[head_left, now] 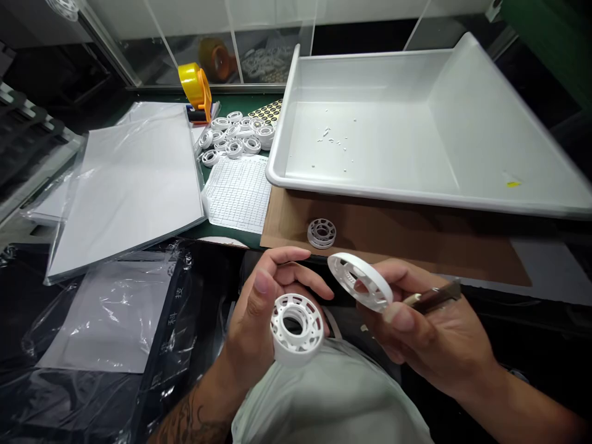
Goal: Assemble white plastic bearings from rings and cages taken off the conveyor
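My left hand (271, 302) is curled around a short stack of white plastic wheel-like rings (296, 357), its openwork face turned up. To its right, my right hand (430, 333) pinches a single white spoked ring (363, 271) between thumb and fingers, tilted on edge. The same hand also grips a slim tool (437, 297) with a dark brown body and a metallic end; its kind is not clear, and part of it is hidden by the fingers. Beyond both hands, a small pile of similar white rings (321, 233) lies on the brown board (393, 237).
A large white tray (370, 194) with small white scraps stands at the back right. Further left are loose white rings (234, 147), a printed form (238, 194), a yellow tape dispenser (197, 89) and plastic-wrapped white sheets (134, 179). A clear panel (272, 37) rises behind.
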`<state>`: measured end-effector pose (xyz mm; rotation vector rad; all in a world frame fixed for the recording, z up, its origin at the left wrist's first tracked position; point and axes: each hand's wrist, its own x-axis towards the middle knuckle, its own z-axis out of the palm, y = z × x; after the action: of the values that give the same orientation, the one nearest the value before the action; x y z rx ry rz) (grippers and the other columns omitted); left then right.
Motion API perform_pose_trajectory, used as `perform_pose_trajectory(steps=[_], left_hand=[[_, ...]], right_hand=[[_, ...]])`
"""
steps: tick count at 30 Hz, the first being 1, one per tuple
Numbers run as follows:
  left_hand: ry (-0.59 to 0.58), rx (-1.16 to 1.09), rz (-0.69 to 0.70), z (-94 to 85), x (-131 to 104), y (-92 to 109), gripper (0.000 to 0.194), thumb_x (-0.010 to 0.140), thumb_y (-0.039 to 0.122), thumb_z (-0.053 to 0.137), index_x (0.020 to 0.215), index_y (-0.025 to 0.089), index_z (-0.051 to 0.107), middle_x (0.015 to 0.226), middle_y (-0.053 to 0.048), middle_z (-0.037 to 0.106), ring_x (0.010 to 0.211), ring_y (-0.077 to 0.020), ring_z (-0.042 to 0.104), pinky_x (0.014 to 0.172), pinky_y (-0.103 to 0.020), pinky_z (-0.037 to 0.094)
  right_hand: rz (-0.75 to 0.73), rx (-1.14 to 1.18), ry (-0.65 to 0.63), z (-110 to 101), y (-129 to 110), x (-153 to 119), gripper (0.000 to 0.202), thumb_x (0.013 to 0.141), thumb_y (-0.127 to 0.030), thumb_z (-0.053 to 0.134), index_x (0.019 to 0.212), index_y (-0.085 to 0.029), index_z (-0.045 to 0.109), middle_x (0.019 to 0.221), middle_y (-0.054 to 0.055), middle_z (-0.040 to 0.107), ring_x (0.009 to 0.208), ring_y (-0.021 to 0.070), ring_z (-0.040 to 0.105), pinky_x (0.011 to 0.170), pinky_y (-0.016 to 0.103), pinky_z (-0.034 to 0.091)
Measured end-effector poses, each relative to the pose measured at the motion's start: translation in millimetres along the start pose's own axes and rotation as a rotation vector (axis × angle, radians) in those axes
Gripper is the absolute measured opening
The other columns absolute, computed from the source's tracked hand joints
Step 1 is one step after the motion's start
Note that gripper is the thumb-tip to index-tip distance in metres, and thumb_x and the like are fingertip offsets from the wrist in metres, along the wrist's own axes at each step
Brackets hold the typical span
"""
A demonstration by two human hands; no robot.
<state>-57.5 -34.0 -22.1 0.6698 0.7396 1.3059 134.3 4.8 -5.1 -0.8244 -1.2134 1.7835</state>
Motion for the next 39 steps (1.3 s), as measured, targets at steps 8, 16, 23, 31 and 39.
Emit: perform_pose_trajectory(steps=[8, 16, 23, 31, 39], left_hand=[[0.034, -0.031, -0.03, 9.5, 1, 3, 0.059, 0.093, 0.074, 0.065, 0.117, 0.02, 0.067, 0.083, -0.002, 0.074, 0.057, -0.0162, 0.073, 0.051, -0.022, 0.057], [0.098, 0.174, -0.05, 11.4, 1, -1, 0.067, 0.094, 0.08, 0.058, 0.125, 0.021, 0.064, 0.09, -0.004, 0.07, 0.067, -0.0131, 0.063, 0.061, -0.022, 0.052], [0.059, 0.168, -0.055, 6.1, 5, -4, 0.072, 0.092, 0.085, 0.051, 0.127, 0.023, 0.062, 0.096, -0.005, 0.071, 0.061, -0.0173, 0.068, 0.05, -0.025, 0.051], [0.035, 0.057, -0.081, 10.9, 6, 1, 0.074, 0.091, 0.086, 0.054, 0.124, 0.021, 0.066, 0.094, -0.007, 0.075, 0.051, -0.0176, 0.069, 0.048, -0.027, 0.052], [-0.017, -0.035, -0.088, 10.0, 5, 0, 0.073, 0.09, 0.085, 0.055, 0.122, 0.021, 0.068, 0.094, -0.007, 0.074, 0.053, -0.0171, 0.069, 0.048, -0.025, 0.052]], right_hand=[[0.029, 0.088, -0.058, -3, -2, -5, 0.037, 0.095, -0.053, 0.09, 0.094, -0.018, 0.075, 0.055, -0.004, 0.052, 0.04, 0.008, 0.04, 0.038, 0.015, 0.029], [-0.202, -0.425, -0.422, -5, 5, 3, 0.002, 0.101, -0.015, 0.074, 0.102, -0.016, 0.073, 0.069, -0.003, 0.06, 0.054, 0.0089, 0.044, 0.052, 0.021, 0.034], [0.089, -0.015, -0.232, -9, 1, 0, 0.014, 0.095, -0.027, 0.089, 0.095, -0.017, 0.079, 0.067, -0.002, 0.061, 0.049, 0.008, 0.049, 0.046, 0.014, 0.04], [0.184, 0.287, -0.162, -9, -5, 1, 0.021, 0.087, -0.027, 0.1, 0.093, -0.018, 0.081, 0.064, -0.002, 0.062, 0.051, 0.0071, 0.055, 0.05, 0.01, 0.053], [0.201, 0.313, -0.194, -3, -12, 4, 0.018, 0.088, -0.023, 0.099, 0.091, -0.017, 0.082, 0.067, 0.0, 0.066, 0.055, 0.0072, 0.057, 0.055, 0.008, 0.056]])
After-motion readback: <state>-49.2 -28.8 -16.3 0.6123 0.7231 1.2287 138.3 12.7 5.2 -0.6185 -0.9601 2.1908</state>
